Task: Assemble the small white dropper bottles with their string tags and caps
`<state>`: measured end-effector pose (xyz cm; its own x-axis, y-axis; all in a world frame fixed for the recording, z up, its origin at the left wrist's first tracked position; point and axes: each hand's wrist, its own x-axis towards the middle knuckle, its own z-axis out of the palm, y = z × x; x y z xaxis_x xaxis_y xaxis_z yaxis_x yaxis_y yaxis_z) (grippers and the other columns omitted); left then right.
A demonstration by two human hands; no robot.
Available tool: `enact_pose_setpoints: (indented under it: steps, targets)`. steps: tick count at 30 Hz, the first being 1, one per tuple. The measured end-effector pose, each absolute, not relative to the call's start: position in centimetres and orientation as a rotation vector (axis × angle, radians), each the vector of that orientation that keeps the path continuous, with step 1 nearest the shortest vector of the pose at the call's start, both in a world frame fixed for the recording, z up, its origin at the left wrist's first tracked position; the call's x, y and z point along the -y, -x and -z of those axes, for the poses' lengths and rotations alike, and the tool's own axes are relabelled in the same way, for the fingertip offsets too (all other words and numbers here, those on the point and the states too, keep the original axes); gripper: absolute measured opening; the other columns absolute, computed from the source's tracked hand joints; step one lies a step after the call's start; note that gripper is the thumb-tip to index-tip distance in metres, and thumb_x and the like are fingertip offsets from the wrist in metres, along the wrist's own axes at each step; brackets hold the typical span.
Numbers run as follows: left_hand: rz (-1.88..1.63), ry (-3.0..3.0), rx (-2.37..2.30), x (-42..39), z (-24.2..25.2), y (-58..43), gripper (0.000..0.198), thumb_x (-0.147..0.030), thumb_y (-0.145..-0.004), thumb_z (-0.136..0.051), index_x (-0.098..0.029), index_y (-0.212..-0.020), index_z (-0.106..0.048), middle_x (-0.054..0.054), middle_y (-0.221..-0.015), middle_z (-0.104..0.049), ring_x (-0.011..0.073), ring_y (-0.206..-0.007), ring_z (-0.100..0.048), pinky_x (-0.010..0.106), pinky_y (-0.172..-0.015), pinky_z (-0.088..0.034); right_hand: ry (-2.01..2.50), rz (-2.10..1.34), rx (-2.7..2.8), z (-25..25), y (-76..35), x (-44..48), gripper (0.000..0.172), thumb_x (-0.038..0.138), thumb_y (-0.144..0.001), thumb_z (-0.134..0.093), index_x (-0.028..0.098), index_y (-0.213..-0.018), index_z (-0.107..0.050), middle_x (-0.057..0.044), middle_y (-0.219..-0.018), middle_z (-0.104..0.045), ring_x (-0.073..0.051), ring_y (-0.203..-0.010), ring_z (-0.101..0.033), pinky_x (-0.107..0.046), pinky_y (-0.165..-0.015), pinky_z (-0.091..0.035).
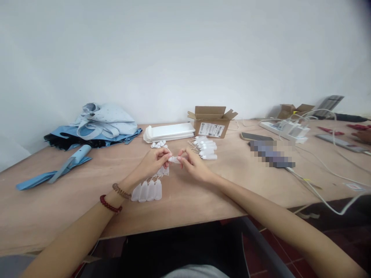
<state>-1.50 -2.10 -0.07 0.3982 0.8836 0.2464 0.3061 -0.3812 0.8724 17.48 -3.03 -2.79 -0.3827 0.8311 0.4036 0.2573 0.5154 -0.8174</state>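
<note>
My left hand (157,161) and my right hand (193,165) meet over the middle of the table. Between their pinched fingertips is a small translucent white bottle (174,159), partly hidden by the fingers. Just beyond my left hand lies a little heap of white caps or similar small pieces (159,144). A row of flat-looking translucent white bottles (147,190) with thin cords lies below my left wrist, and more pale pieces show partly under that hand. Further right, several similar bottles (208,147) with cords lie side by side beyond my right hand.
An open cardboard box (210,122) stands by the wall beside a stack of white sheets or trays (169,131). Left are a pale cloth bag (107,121) and a blue umbrella (78,154). Phones, cables and a power strip (285,131) lie right; another person's hand (363,135) shows there.
</note>
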Motion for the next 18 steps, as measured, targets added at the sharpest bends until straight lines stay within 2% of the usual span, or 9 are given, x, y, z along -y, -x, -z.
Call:
enact_pose_setpoints:
  steps: [9,18]
  targets:
    - [-1.055,-1.740,-0.940,2.24,-0.33,1.07,0.020,-0.029,-0.071,-0.069,-0.016,-0.082,-0.059,0.002,-0.081,-0.060,0.0142,-0.074,-0.059,0.029,-0.072,-0.049,0.845,-1.272,1.680,2.80,-17.57,2.32,0.026,0.047,-0.087,-0.048,0.023,-0.089,-0.041,0.007,-0.060,-0.052,-0.006,-0.041,-0.032,-0.019,-0.040,-0.021]
    - [-1.063,-1.727,-0.882,1.66,-0.01,1.48,0.023,-0.028,-0.068,-0.072,-0.016,-0.083,-0.060,0.003,-0.086,-0.061,0.0163,-0.087,-0.059,0.032,-0.084,-0.045,0.826,-1.372,1.614,2.45,-17.56,2.26,0.031,0.050,-0.082,-0.053,0.022,-0.086,-0.040,0.007,-0.059,-0.053,-0.005,-0.039,-0.033,-0.019,-0.039,-0.020]
